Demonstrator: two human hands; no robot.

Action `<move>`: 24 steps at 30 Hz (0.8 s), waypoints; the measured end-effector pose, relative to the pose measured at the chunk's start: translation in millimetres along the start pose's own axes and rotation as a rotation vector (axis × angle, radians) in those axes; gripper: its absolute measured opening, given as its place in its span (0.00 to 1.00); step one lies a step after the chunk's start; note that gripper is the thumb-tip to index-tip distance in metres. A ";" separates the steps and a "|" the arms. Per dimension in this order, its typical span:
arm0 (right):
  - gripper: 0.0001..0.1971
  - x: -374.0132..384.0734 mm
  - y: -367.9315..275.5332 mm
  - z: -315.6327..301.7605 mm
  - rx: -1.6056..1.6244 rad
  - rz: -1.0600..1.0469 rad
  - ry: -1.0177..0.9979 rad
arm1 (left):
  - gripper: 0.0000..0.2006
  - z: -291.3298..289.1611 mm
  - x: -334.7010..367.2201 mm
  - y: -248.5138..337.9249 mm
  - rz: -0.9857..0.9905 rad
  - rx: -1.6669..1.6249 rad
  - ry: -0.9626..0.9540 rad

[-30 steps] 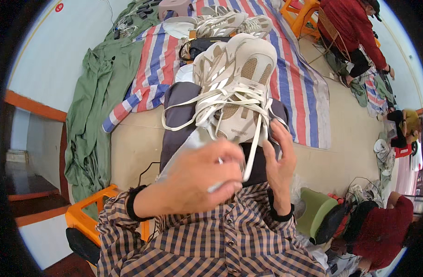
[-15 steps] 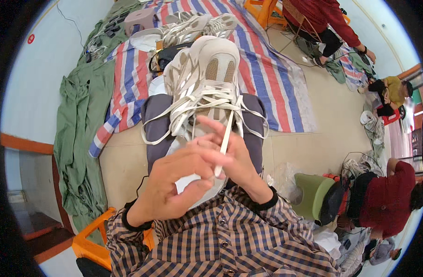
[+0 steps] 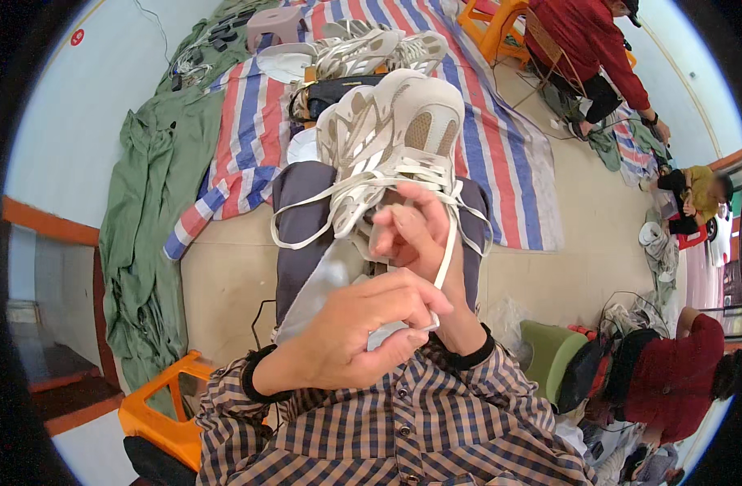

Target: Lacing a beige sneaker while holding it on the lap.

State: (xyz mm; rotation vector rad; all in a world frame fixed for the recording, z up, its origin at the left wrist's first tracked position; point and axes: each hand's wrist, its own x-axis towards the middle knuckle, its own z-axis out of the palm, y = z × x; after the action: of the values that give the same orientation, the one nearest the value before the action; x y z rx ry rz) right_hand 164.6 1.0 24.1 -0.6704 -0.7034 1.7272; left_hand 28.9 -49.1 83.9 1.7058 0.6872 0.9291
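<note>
A beige-and-white sneaker [image 3: 429, 130] rests across my lap, toe pointing away, with off-white laces threaded over its front. My left hand [image 3: 359, 328] is closed in a pinch on one end of the shoelace [image 3: 448, 255], which runs taut up to the eyelets. Over the shoe's opening, my right hand [image 3: 420, 231] has its fingers loosely bent and apart, close to the laces and inside the stretched strand. Another lace end loops out on the left. Beneath my left hand lies a pale sheet-like piece [image 3: 318, 296], partly hidden.
More sneakers [image 3: 359, 53] sit ahead on a striped sheet [image 3: 501, 146], beside a dark pouch [image 3: 330, 93]. Green cloth [image 3: 148, 194] covers the left floor. An orange stool [image 3: 164, 405] stands low left, a green chair [image 3: 549, 356] at right. Several people sit along the right side.
My left hand has moved right and pulled the lace outward to the lower right. My right hand's fingers have curled more. The whole view has shifted slightly.
</note>
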 end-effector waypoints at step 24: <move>0.29 -1.3 -3.0 -3.6 -0.506 0.026 -0.034 | 0.09 6.0 -2.5 -6.8 0.020 -0.002 0.023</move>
State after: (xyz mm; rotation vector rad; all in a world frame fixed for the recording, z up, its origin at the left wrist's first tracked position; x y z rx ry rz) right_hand 169.5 0.8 24.0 -0.9973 -1.1785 1.5939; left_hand 32.5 -52.1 75.8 1.7054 0.6851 0.9638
